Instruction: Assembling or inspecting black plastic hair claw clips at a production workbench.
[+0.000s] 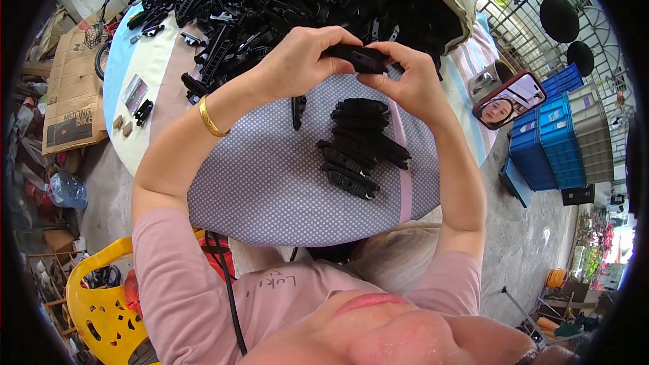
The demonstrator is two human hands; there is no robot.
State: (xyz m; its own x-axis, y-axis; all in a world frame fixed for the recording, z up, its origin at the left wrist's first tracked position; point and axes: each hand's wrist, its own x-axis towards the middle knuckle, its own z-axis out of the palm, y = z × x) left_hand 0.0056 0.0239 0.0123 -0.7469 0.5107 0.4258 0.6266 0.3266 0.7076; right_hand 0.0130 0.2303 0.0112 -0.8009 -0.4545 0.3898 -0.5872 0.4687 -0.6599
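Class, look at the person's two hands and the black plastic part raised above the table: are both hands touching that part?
Touching. The head view shows the left hand and the right hand each gripping an end of the black plastic part with the fingers.

Long black plastic part (359,58), lying level, pinched at both ends, above the dotted cloth, near the black heap

Both bare forearms rise from the lower edge, elbows bent; left hand (297,61) and right hand (405,81) meet fingertip to fingertip, fingers curled in a pinch
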